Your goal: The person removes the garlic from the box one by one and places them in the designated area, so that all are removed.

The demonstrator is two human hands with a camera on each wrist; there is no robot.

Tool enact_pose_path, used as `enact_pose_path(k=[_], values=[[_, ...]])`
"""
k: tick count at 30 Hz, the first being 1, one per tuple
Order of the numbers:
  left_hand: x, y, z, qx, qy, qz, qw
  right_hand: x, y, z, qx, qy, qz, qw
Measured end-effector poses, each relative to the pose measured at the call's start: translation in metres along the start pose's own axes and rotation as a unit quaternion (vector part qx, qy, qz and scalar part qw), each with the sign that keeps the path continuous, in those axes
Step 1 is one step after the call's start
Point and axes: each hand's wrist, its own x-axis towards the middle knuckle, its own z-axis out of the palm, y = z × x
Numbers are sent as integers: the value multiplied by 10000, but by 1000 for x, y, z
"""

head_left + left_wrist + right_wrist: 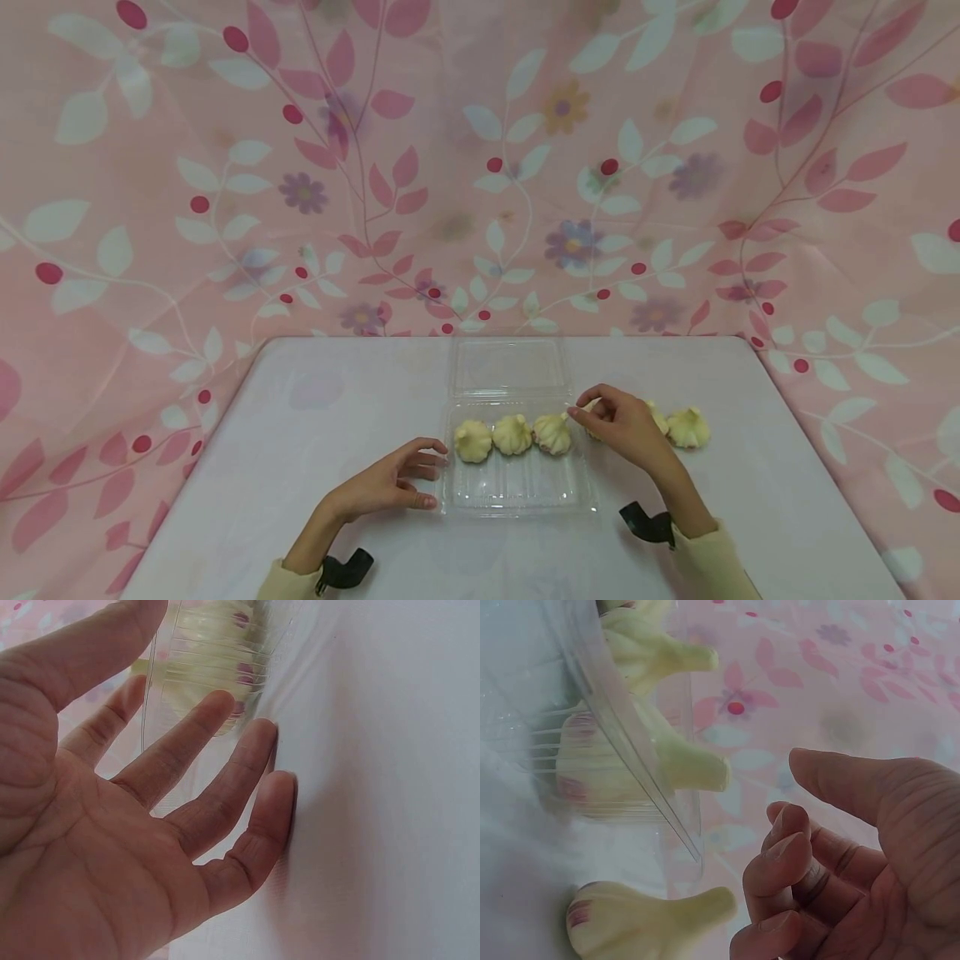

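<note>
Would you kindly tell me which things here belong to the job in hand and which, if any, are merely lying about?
Likely part of the job:
clear container with open lid
three garlic bulbs inside
loose garlic bulbs to its right
left hand
right hand

Likely background:
white table
floral cloth
wrist cameras

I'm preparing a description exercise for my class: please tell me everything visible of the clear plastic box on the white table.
The clear, rectangular, plastic-looking box has a ribbed base and a lid opened backward beyond it. It lies flat on the white table. Three pale, purple-tinged garlic bulbs sit in a row inside, towards the lid. The person's left grip is beside its left edge; contact is unclear.
</note>
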Motion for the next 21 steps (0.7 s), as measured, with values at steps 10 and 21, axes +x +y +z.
enact_pose_path(k=[10,21], values=[[1,-1,-1,26,-8,8,10000,3,0,3,-192,-110,66,9997],[3,-3,-2,-3,-13,-66,10000,6,0,7,-317,-281,188,9989]])
